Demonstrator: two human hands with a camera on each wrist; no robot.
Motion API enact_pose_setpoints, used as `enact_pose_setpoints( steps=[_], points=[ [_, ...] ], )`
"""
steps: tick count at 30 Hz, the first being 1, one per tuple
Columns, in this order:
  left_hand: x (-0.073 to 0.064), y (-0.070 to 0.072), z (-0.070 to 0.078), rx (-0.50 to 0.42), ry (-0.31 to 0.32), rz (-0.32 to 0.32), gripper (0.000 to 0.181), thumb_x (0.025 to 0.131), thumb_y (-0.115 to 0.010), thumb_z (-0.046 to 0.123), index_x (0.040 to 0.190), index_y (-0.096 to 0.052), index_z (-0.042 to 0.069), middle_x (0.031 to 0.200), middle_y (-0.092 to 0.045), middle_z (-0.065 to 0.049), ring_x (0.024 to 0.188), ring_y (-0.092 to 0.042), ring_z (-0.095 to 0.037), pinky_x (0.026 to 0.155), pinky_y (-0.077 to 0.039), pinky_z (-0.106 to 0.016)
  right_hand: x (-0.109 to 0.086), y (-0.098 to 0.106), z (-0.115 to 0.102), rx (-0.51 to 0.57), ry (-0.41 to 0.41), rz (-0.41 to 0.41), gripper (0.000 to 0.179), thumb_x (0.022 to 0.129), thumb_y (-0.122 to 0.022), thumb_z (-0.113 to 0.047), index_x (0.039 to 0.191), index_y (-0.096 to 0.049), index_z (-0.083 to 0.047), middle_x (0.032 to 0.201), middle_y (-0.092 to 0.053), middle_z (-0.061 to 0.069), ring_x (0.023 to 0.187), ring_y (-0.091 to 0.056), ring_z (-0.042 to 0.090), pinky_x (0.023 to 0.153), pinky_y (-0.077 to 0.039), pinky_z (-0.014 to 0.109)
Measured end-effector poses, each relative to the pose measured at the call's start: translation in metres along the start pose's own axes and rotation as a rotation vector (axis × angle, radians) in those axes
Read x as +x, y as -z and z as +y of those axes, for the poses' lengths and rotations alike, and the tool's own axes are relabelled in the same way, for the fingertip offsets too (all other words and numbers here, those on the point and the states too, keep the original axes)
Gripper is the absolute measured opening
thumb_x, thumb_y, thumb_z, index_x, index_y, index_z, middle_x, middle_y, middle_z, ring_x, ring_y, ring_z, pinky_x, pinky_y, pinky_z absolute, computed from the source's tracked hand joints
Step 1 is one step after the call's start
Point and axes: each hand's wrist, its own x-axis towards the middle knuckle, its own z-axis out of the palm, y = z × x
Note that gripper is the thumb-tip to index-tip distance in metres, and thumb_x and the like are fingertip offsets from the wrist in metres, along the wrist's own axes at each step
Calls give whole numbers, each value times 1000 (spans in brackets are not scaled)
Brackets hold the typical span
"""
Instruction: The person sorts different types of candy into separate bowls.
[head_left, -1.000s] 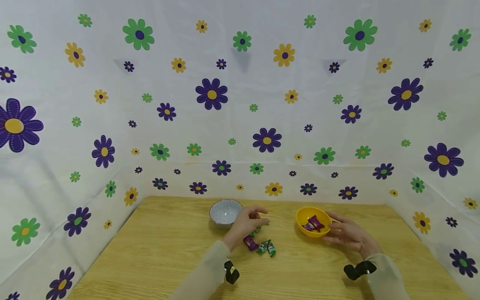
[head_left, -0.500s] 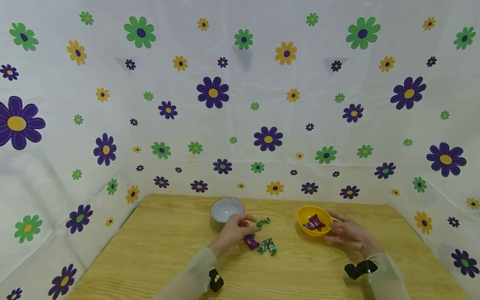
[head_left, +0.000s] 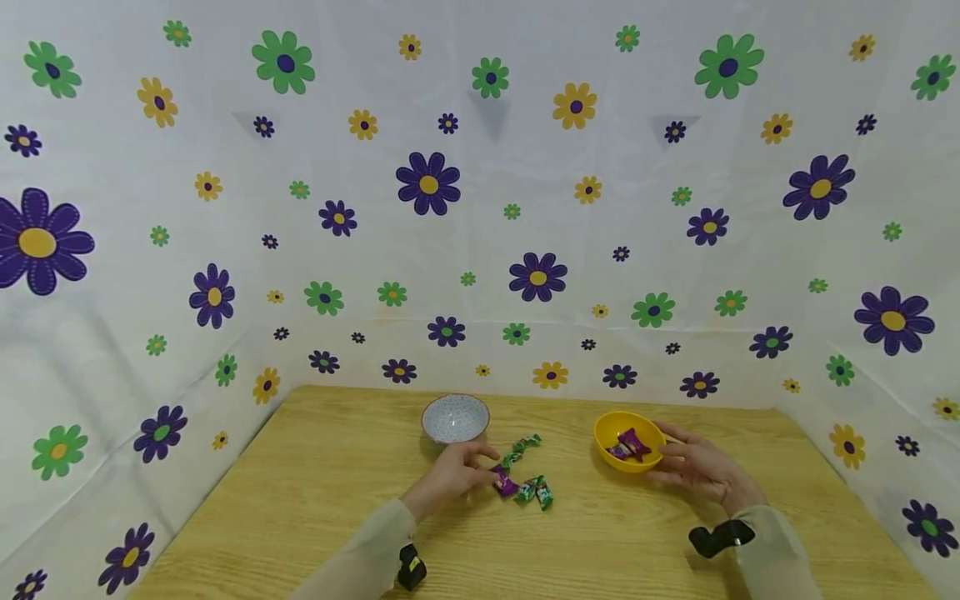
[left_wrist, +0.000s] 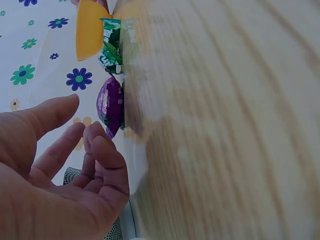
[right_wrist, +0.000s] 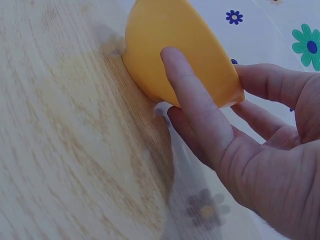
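My left hand point(head_left: 452, 477) is low over the table with thumb and fingers apart and nothing between them. Its fingertips reach right up to a purple-wrapped candy point(head_left: 505, 482), which also shows ahead of the fingers in the left wrist view. Several green-wrapped candies point(head_left: 543, 493) lie just beyond and to the right of the purple one. On the right, my right hand point(head_left: 701, 471) holds a yellow bowl point(head_left: 628, 465) by its side, one finger laid along the outer wall and others at the rim. Purple-wrapped candies point(head_left: 633, 443) lie inside that bowl.
A blue-grey patterned bowl point(head_left: 455, 418) with a reddish rim stands behind my left hand. The wooden table point(head_left: 300, 500) meets a flower-printed white cloth point(head_left: 480, 250) at the back and both sides.
My left hand has drawn back from the green candies, moving left and nearer to me beside the purple candy, uncovering the green ones. The right hand stays at the yellow bowl.
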Motion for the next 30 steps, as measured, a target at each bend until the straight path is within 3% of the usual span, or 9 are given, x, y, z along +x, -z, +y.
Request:
enact_pose_setpoints(
  steps=[6,17,22,30],
  points=[
    [2,0,-8,40,46,-45,32,81,-67,10,112,-60,10,75,-56,-9,50,-46,-14,43,-37,-23,-1,1,1,-2,-4,8,64,92,-45,1,146,-13,-14,147,-5,23,120,-39,42,90,-39,50],
    [1,0,-4,127,27,-93,37,78,-66,1,114,-60,10,77,-54,-12,49,-39,-11,43,-34,-23,1,1,1,-7,4,11,62,92,-45,2,145,-16,-13,146,-9,23,121,-37,43,89,-40,50],
    [1,-1,-3,181,22,-84,32,75,-70,2,105,-62,11,70,-47,-5,50,-37,-12,43,-31,-23,0,0,0,-21,6,-11,65,92,-45,1,146,-12,-13,147,-4,23,122,-36,43,90,-39,50],
    [2,-4,-5,215,-2,-57,25,74,-72,3,94,-61,11,67,-42,-2,54,-37,-13,45,-31,-25,1,0,-1,-19,11,24,63,92,-45,2,146,-15,-13,147,-8,23,118,-40,43,88,-41,50]
  ],
)
